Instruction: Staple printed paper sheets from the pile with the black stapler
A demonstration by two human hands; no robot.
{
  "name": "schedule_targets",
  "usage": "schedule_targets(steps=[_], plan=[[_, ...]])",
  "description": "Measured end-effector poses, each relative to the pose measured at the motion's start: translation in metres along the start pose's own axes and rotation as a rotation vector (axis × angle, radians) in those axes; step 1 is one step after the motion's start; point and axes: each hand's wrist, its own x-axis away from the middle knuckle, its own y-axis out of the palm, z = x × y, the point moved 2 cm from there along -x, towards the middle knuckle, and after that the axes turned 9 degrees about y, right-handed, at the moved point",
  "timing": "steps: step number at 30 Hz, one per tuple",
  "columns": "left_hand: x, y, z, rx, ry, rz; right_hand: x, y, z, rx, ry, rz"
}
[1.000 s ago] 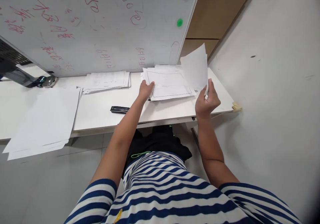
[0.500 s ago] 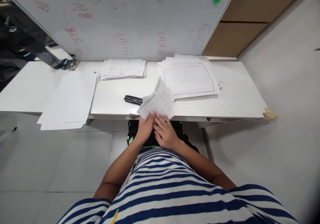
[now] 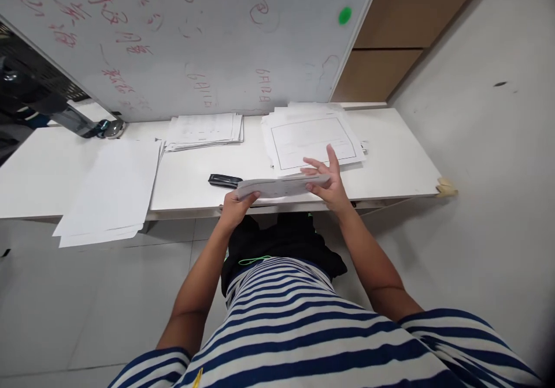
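Printed paper sheets [image 3: 281, 187] are stretched between my two hands at the desk's front edge, seen nearly edge-on. My left hand [image 3: 236, 207] pinches their left end, thumb on the near face. At the other end my right hand [image 3: 328, 185] grips them by the thumb, its upper fingers spread out behind. How many sheets there are I cannot tell. A black stapler [image 3: 224, 181] lies on the desk just beyond my left hand, its right end close to the paper. Past my right hand rests a pile of papers [image 3: 312, 139], the top one with a printed frame.
On the white desk [image 3: 186, 188] a stack of printed papers [image 3: 203, 130] lies at the back. Blank sheets [image 3: 108, 185] overhang the front edge at left. A whiteboard [image 3: 225, 47] with red writing stands behind. The wall [image 3: 485, 162] bounds the right side.
My hands have moved apart, the right one outward and up. The paper, bunched up and slanted before, is now drawn out flat and level between them. The view has shifted slightly.
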Motion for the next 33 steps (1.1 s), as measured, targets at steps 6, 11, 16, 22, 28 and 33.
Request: schedule_targets(steps=[6, 11, 16, 22, 28, 33], plan=[[-0.006, 0.022, -0.030, 0.095, -0.011, 0.244, -0.004, 0.021, 0.037, -0.258, 0.180, 0.122], [-0.006, 0.022, -0.026, -0.011, -0.014, 0.176, -0.012, 0.023, 0.053, -0.323, 0.301, 0.098], [-0.016, 0.017, -0.023, 0.013, 0.008, 0.012, -0.016, 0.018, 0.056, -0.370, 0.315, 0.034], [-0.019, 0.022, -0.028, 0.026, 0.010, 0.037, -0.014, 0.033, 0.044, -0.371, 0.296, 0.016], [-0.008, 0.029, -0.028, 0.014, 0.036, 0.065, -0.002, 0.039, 0.040, -0.280, 0.325, 0.189], [-0.007, 0.028, -0.031, -0.081, 0.058, 0.042, 0.005, 0.040, 0.043, -0.199, 0.363, 0.247]])
